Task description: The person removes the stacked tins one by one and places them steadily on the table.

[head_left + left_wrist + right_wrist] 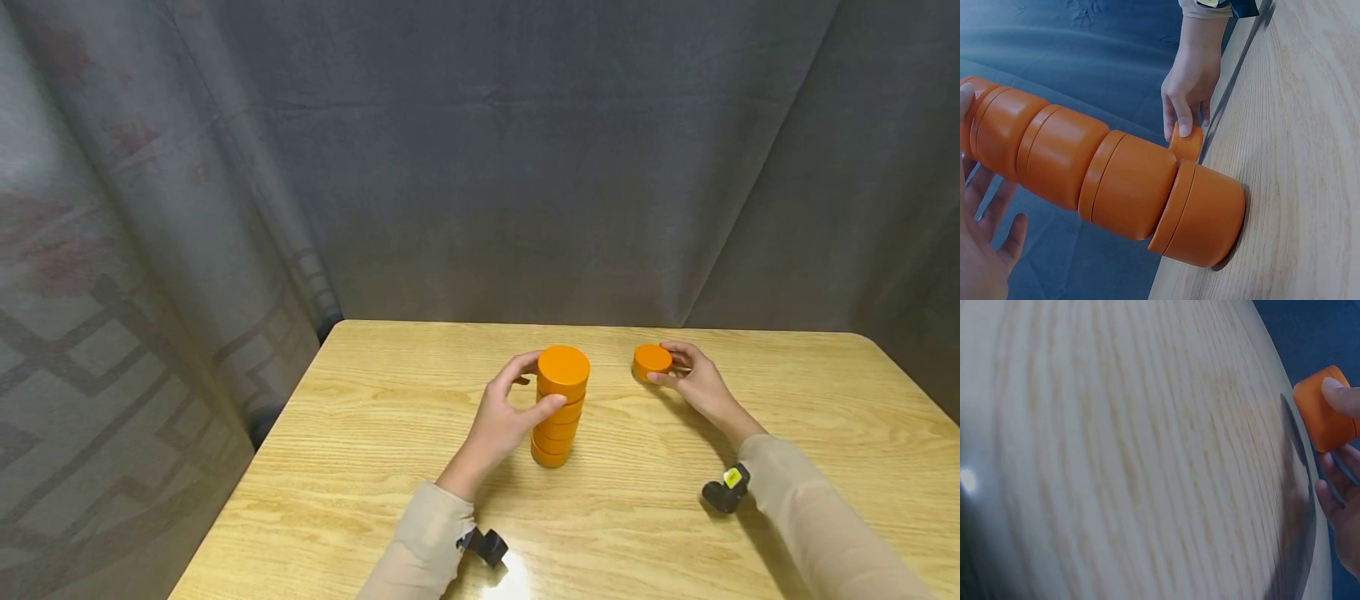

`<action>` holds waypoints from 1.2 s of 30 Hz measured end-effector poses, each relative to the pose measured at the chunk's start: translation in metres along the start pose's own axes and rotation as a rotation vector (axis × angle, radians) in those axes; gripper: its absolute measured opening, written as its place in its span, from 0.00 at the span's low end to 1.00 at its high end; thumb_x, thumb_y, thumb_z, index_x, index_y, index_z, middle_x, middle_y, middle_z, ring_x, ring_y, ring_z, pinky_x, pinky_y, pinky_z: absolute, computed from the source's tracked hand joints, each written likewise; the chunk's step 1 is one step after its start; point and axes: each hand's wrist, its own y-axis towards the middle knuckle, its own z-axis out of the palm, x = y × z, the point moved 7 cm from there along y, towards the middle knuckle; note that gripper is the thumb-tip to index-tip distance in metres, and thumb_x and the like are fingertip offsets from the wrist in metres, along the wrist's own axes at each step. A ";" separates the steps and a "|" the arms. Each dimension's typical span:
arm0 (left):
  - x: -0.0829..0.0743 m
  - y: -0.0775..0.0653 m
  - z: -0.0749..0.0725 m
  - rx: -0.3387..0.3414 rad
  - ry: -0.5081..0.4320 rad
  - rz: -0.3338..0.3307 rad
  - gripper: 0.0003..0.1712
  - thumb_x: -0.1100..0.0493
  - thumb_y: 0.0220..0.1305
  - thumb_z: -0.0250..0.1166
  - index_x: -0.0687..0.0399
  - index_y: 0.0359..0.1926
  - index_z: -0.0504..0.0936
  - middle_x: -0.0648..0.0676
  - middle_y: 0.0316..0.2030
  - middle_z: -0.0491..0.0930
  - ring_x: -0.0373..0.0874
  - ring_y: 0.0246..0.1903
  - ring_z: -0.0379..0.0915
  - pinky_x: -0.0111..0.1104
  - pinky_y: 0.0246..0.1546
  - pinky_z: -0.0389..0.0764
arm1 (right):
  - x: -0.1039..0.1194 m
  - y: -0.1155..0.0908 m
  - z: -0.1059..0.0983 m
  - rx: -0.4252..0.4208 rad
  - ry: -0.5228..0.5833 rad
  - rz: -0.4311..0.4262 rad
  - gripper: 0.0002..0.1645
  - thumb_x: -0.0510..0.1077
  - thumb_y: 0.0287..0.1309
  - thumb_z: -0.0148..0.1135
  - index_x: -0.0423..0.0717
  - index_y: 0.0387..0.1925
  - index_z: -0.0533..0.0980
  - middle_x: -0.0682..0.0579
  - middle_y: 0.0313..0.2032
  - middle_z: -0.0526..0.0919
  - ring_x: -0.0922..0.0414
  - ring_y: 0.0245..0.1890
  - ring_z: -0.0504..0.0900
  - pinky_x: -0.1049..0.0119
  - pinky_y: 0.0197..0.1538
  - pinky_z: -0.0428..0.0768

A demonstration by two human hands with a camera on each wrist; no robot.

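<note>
A tall stack of several round orange lidded jars (pixel 557 429) stands upright on the wooden table. My left hand (pixel 498 421) holds it near the top, thumb on the near side and fingers around the far side, partly hidden. In the left wrist view the lid seams of the stacked jars (pixel 1129 184) show clearly. Farther back and to the right, my right hand (pixel 702 385) grips a single orange jar (pixel 651 358) between thumb and fingers, close over the tabletop. The right wrist view has this jar (pixel 1319 415) at its right edge, the thumb on its side.
The light wooden table (pixel 360 450) has its back edge just behind the single jar. A grey curtain (pixel 495 183) hangs right behind the table, and a patterned one (pixel 135 333) hangs along the left. Black wrist cameras (pixel 491 547) are strapped over both sleeves.
</note>
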 end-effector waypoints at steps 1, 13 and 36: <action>0.000 0.000 0.000 -0.001 0.000 -0.001 0.31 0.43 0.63 0.69 0.45 0.64 0.74 0.43 0.59 0.76 0.41 0.57 0.69 0.49 0.57 0.69 | 0.000 0.000 0.000 -0.001 -0.002 -0.004 0.39 0.39 0.61 0.68 0.26 0.66 0.60 0.26 0.60 0.70 0.40 0.57 0.72 0.74 0.50 0.70; 0.000 -0.001 0.000 -0.008 0.019 -0.008 0.31 0.46 0.63 0.70 0.46 0.64 0.74 0.42 0.59 0.75 0.39 0.57 0.69 0.47 0.57 0.69 | -0.002 0.001 0.002 0.010 -0.014 -0.008 0.39 0.38 0.60 0.69 0.25 0.65 0.61 0.25 0.59 0.71 0.39 0.57 0.73 0.65 0.54 0.73; 0.000 -0.001 0.001 -0.017 0.022 0.002 0.31 0.48 0.63 0.70 0.47 0.64 0.73 0.42 0.58 0.76 0.40 0.55 0.69 0.43 0.56 0.70 | -0.003 0.001 0.003 0.034 -0.006 -0.011 0.39 0.35 0.61 0.67 0.24 0.65 0.58 0.23 0.60 0.70 0.32 0.58 0.71 0.48 0.55 0.70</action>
